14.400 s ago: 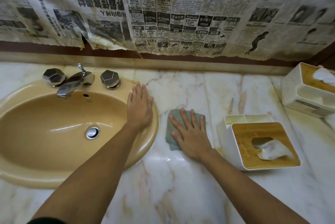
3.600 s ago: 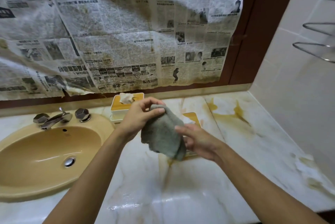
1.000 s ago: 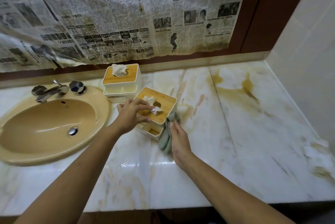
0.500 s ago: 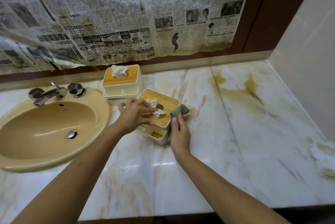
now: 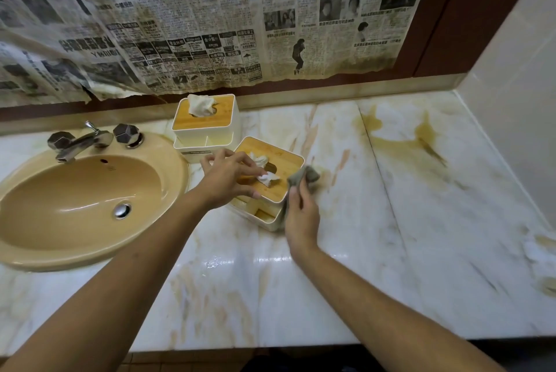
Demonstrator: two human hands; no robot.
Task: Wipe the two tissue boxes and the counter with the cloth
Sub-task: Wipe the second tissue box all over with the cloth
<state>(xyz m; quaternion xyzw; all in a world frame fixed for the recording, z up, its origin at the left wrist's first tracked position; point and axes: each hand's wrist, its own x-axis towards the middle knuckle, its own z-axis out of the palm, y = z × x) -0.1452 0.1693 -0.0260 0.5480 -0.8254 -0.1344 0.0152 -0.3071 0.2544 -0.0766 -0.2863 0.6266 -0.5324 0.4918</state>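
Observation:
Two white tissue boxes with wooden lids stand on the marble counter. The far tissue box sits against the back wall. The near tissue box lies just in front of it, turned at an angle. My left hand rests on its wooden lid with fingers spread, holding it steady. My right hand grips the grey-green cloth and presses it against the box's right side. Most of the cloth is hidden between hand and box.
A yellow-beige sink with a chrome tap fills the left of the counter. Newspaper covers the mirror behind. Brown stains mark the counter at the right, next to a tiled side wall.
My right hand has slid the cloth farther along the near box's right side, toward the back. My left hand stays on the lid.

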